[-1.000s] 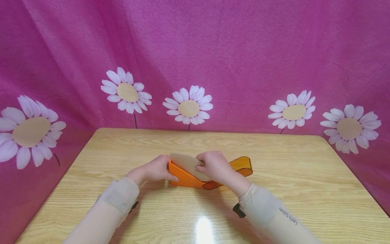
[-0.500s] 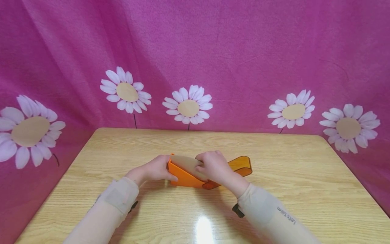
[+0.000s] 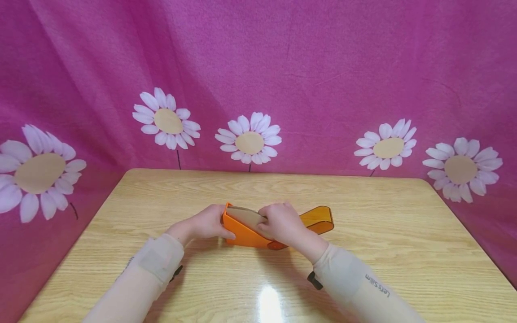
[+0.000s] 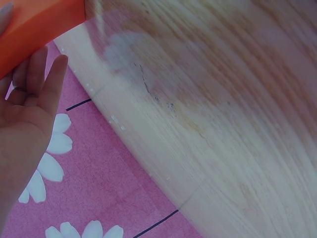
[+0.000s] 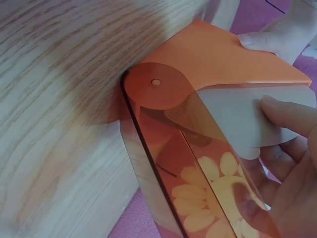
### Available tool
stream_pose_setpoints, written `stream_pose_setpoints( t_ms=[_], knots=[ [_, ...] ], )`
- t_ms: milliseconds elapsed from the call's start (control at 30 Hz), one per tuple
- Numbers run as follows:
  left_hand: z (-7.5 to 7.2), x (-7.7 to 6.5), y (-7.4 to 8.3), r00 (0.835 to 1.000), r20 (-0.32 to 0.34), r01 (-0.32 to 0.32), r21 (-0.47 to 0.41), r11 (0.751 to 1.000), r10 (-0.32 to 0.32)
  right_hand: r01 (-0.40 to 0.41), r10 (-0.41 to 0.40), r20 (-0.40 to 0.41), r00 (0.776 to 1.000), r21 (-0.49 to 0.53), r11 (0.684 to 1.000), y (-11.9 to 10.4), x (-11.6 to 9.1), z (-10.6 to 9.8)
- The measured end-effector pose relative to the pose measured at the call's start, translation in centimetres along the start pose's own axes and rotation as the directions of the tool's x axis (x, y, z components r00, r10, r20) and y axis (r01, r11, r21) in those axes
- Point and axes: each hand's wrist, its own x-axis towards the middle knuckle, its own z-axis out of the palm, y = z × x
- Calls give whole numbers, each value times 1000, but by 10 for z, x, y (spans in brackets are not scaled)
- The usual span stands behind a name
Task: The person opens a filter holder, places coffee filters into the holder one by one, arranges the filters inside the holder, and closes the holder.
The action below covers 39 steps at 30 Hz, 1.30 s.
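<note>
An orange wedge-shaped case (image 3: 246, 234) stands on the table with its see-through amber lid (image 3: 319, 219) swung open to the right. My left hand (image 3: 208, 222) grips the case's left end, thumb on the near wall and fingers behind it. Tan paper coffee filters (image 3: 244, 216) sit in the case, their upper edge at its rim. My right hand (image 3: 284, 224) pinches the filters at their right side. In the right wrist view, its thumb (image 5: 280, 111) lies flat on the paper, and the lid's round pivot (image 5: 156, 82) joins the case's corner.
The wood-grain table (image 3: 161, 188) reaches back to a pink curtain (image 3: 315, 67) printed with white daisies. Bright light reflects off the tabletop near its front. Both forearms wear pale sleeves (image 3: 343, 273) with dark straps beneath.
The coffee filters have sunk lower into the case, and their upper edge has dropped to near the rim. My right hand moved slightly down with them; my left hand stayed in place.
</note>
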Motion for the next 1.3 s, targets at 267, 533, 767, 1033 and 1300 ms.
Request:
stream_pose_setpoints(
  t_ms=[267, 533, 767, 1033, 1300],
  knots=[
    [-1, -1, 0, 1000, 7, -2, -9, 1000, 2, -17, 17, 7, 1000, 8, 1000, -1, -1, 5],
    [0, -1, 0, 1000, 5, 3, 4, 1000, -3, -70, 69, 42, 997, 3, 998, -5, -1, 8],
    [0, -1, 0, 1000, 6, 1, -16, 1000, -1, -64, 63, 38, 997, 4, 998, -5, -2, 9],
    [0, -1, -1, 1000, 9, 11, 0, 1000, -11, -55, 55, 17, 998, -16, 998, -4, -2, 14],
    [0, -1, -1, 1000, 15, 4, 0, 1000, -4, -47, 47, -2, 999, -29, 998, -3, -1, 16]
  ],
)
